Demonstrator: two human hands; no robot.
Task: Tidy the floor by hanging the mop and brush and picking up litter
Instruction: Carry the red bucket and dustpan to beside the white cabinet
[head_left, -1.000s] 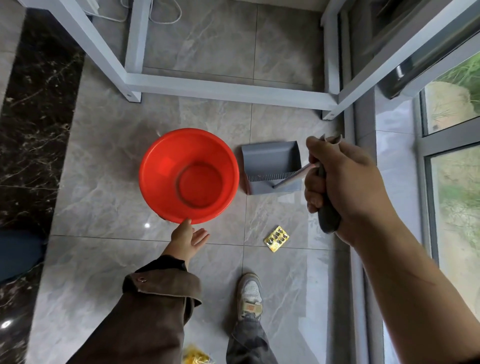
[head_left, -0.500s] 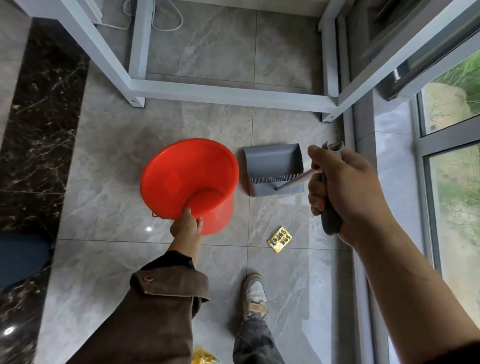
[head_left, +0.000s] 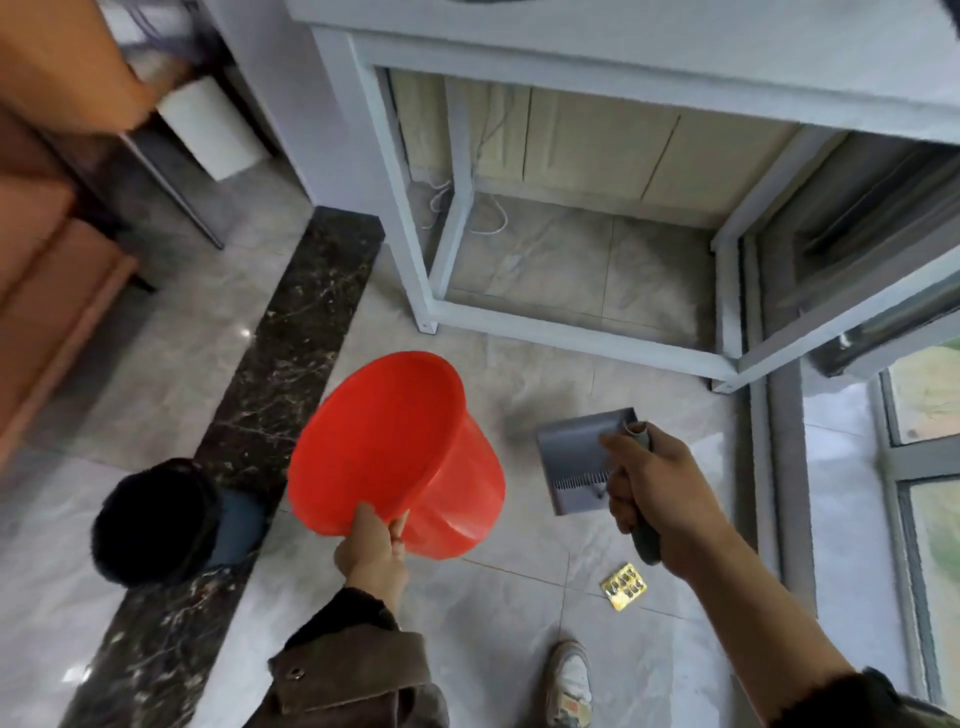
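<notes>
My left hand (head_left: 371, 548) pinches the near rim of a red plastic bucket (head_left: 395, 452), which hangs tilted above the floor with its mouth facing up and left. My right hand (head_left: 662, 499) grips a dark grey handle (head_left: 645, 540) whose thin rod runs down to a grey dustpan (head_left: 576, 457) standing on the tiles. A gold blister pack (head_left: 623, 586) lies on the floor below my right hand, near my shoe (head_left: 569, 680). No mop or brush head is in view.
A white metal table frame (head_left: 571, 332) stands ahead, with loose cables under it. A window wall (head_left: 919, 467) runs along the right. A black marble strip (head_left: 270, 389) crosses the floor at left, where another person's dark head (head_left: 150, 519) shows. Brown furniture (head_left: 47, 270) fills the far left.
My left hand reached the bucket's rim, took hold and lifted it off the floor, tilting it. The view swung up and left. My right hand kept its grip on the handle.
</notes>
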